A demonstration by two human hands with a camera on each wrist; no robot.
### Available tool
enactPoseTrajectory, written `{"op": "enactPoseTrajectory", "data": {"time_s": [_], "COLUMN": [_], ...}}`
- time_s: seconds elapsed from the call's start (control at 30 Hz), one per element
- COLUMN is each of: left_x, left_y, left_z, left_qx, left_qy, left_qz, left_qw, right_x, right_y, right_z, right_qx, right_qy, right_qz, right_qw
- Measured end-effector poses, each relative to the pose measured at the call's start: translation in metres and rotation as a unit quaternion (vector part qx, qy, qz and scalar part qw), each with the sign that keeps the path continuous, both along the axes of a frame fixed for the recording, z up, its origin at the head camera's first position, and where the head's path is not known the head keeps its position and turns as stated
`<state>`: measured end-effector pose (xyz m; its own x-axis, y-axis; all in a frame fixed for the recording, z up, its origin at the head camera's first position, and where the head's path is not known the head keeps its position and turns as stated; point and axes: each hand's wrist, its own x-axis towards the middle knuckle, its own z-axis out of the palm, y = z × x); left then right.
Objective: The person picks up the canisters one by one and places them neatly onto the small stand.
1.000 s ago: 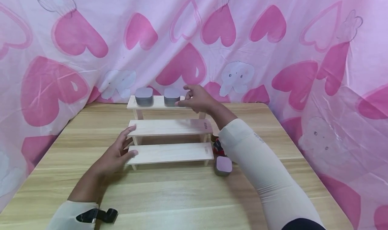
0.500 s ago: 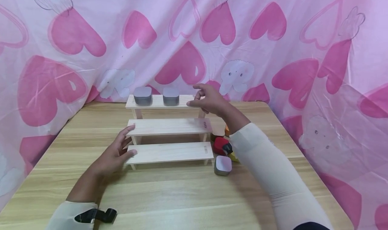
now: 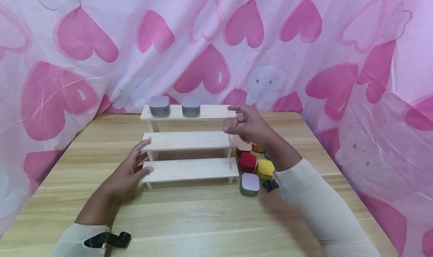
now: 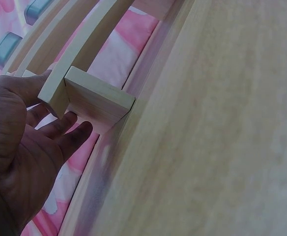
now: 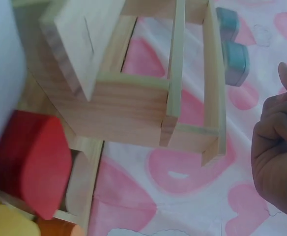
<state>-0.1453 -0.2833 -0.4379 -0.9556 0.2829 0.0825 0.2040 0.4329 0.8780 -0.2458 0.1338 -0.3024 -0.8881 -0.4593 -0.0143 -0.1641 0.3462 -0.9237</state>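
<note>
A pale wooden three-step stand (image 3: 189,170) stands mid-table. My left hand (image 3: 125,176) holds its left end, thumb on the lowest board and a fingertip on the middle one; in the left wrist view, other fingers (image 4: 77,137) reach beside the end leg. Two grey rounded-square tins (image 3: 159,107) sit side by side on the top board, toward its left. My right hand (image 3: 255,127) hovers near the top board's right end, fingers loosely bent, thumb and forefinger apart, holding nothing.
Right of the stand are a grey tin (image 3: 249,184), a red one (image 3: 248,162), a yellow one (image 3: 265,169), an orange one (image 3: 258,148) and a beige-topped one (image 3: 243,147). A pink heart-print curtain (image 3: 199,20) hangs behind the table.
My right hand has drawn away rightward from the second grey tin on the top board, which stays put. The colored tins come into sight. My left hand stays at the stand.
</note>
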Motion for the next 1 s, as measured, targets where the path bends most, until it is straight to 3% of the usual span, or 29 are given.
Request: {"op": "enactPoseTrajectory", "data": {"time_s": [0.17, 0.37, 0.57, 1.0], "left_x": [0.002, 0.002, 0.001, 0.001], "left_y": [0.0, 0.0, 0.0, 0.0], "left_z": [-0.001, 0.001, 0.0, 0.0], "left_qx": [-0.008, -0.009, 0.002, 0.009], "left_qy": [0.004, 0.011, 0.01, 0.005], "left_qz": [0.0, -0.004, -0.009, -0.009], "left_qw": [1.0, 0.9999, 0.9999, 0.9999], "right_x": [0.018, 0.039, 0.058, 0.076], "right_y": [0.012, 0.03, 0.048, 0.083], "right_z": [-0.009, -0.026, -0.043, -0.066], "right_qx": [0.016, 0.047, 0.044, 0.093], "right_qy": [-0.042, -0.052, -0.068, -0.086], "right_qz": [-0.012, 0.026, 0.05, 0.072], "right_qw": [0.9989, 0.9972, 0.9954, 0.9894]}}
